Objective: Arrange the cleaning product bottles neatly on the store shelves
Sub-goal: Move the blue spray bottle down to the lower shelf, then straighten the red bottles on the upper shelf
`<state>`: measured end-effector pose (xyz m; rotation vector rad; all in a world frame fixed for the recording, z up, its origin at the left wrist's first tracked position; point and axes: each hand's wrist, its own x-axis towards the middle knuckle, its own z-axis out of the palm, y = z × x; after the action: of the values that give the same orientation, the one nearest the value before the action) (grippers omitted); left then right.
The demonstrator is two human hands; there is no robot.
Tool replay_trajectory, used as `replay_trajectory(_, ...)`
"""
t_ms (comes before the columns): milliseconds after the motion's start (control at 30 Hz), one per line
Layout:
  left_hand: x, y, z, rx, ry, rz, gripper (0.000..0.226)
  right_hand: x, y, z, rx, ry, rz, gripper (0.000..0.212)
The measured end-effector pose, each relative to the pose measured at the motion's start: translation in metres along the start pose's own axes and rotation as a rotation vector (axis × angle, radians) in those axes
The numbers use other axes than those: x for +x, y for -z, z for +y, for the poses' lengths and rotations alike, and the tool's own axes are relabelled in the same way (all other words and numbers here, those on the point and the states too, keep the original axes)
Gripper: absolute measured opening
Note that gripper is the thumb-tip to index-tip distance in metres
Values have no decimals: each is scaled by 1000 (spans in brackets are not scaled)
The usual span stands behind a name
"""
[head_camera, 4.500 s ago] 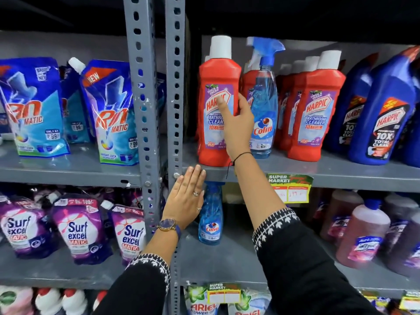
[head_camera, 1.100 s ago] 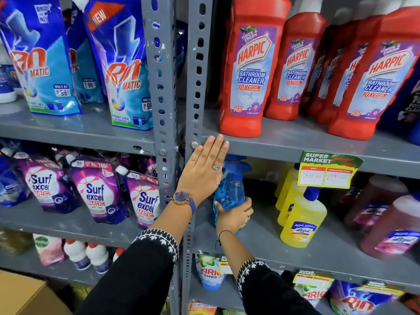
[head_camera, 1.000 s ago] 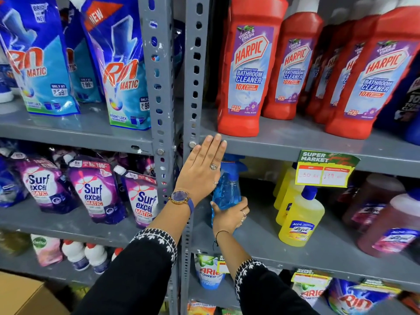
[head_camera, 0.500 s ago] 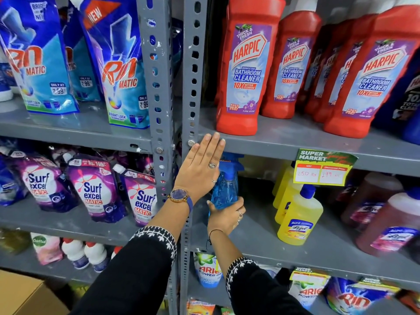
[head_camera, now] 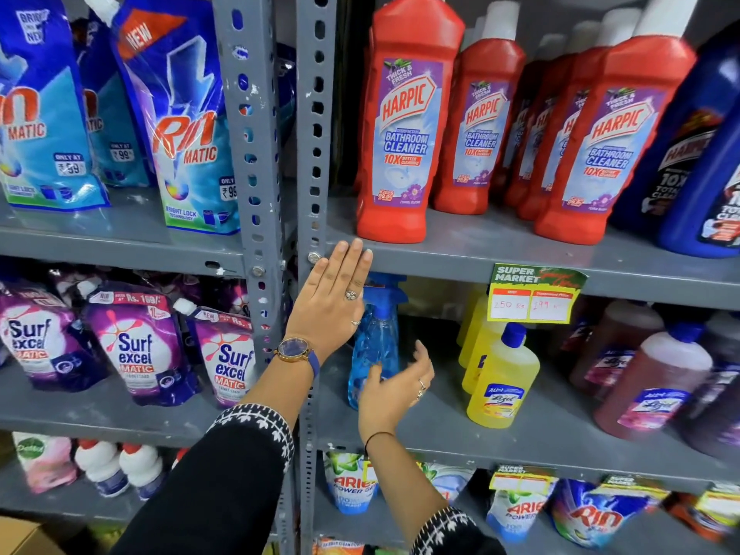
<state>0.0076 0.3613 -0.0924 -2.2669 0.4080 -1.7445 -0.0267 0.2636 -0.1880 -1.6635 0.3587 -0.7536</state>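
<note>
One blue spray bottle (head_camera: 374, 350) stands placed at frame centre; right hand (head_camera: 394, 390) spread beside it, left hand (head_camera: 334, 302) flat; other rows remain unchecked.

Grey metal shelves (head_camera: 500, 254) carry stock: red Harpic bottles (head_camera: 404, 130) stand near the upper shelf's front edge; below, a blue spray bottle (head_camera: 374, 346) stands by the left edge, yellow bottles (head_camera: 502, 378) mid-shelf.

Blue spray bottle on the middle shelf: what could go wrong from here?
The blue spray bottle stands near the shelf's front edge; the right hand, open beside it, could knock it off. Its trigger head sits just under the upper shelf where the left hand rests, so lifting may snag.
</note>
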Motion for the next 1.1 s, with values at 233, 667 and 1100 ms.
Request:
replay_trajectory(233, 3, 3, 0, -37, 3, 6, 79, -5, 23, -122, 562, 323, 45, 53)
replay_trajectory(667, 8, 13, -1, -39, 0, 109, 54, 55, -9, -225, -81, 422, -106, 119)
replay_trajectory(1100, 3, 7, 0, -8, -31, 50, 58, 73, -10, -232, 72, 408, 88, 102)
